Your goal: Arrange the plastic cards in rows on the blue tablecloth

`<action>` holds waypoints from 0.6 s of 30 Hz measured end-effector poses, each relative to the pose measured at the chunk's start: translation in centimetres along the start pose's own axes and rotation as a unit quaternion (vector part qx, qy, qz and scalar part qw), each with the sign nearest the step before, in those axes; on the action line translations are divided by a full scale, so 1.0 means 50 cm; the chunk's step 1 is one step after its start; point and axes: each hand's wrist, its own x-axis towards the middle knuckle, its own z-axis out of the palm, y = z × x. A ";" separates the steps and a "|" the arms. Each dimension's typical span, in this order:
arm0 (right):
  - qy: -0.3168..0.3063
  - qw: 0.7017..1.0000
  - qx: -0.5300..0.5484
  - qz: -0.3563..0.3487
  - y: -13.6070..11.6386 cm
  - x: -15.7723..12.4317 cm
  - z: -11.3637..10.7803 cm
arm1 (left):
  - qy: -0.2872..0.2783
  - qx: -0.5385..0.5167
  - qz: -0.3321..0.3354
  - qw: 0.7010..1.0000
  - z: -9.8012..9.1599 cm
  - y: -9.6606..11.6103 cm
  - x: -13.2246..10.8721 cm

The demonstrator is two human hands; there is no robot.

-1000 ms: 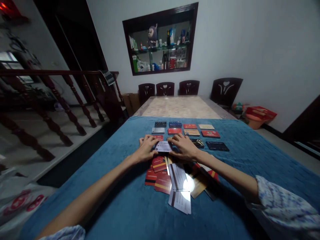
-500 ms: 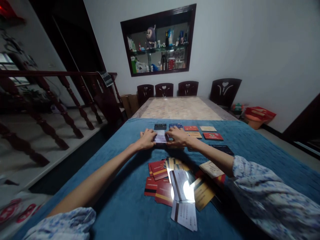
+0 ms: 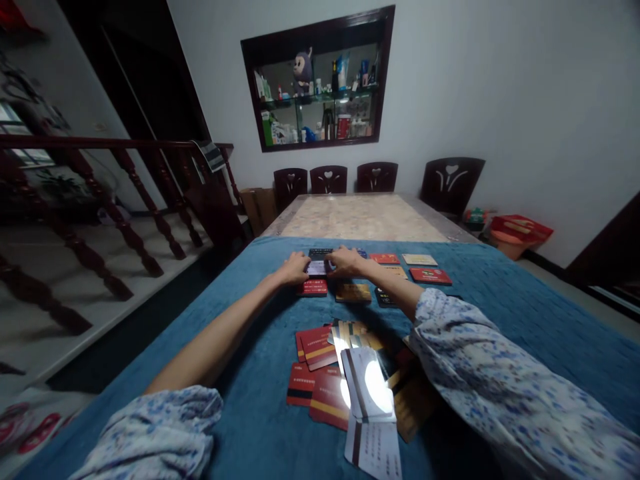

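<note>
A white card (image 3: 317, 268) lies at the far part of the blue cloth, gripped at its left edge by my left hand (image 3: 295, 269) and at its right edge by my right hand (image 3: 346, 262). The fingers of both hands are bent around its sides. Just behind it shows a black card (image 3: 320, 254). Nearer to me are a red card (image 3: 314, 288), a gold card (image 3: 353, 293) and a dark card (image 3: 386, 297), the last partly under my right forearm. My right hand partly covers a blue card (image 3: 361, 253).
Loose red cards (image 3: 320, 348), gold cards and white cards (image 3: 367, 387) overlap in a heap close to me. Farther right lie a red card stack (image 3: 430, 276) and a cream card (image 3: 419, 259). Chairs (image 3: 329, 179) stand beyond the table; a railing (image 3: 135, 193) runs along the left.
Both hands have moved slightly away from me with the white card, from near the red card toward the black card. The red and gold cards in the front row are now uncovered.
</note>
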 end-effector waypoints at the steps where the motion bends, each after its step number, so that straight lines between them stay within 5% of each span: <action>1: -0.005 1.000 0.000 0.002 -0.001 0.005 -0.001 | 0.001 0.000 0.001 1.000 0.003 -0.004 0.007; 18: -0.055 0.998 0.011 0.042 -0.003 0.080 0.010 | -0.051 -0.032 0.007 0.998 0.008 -0.025 0.064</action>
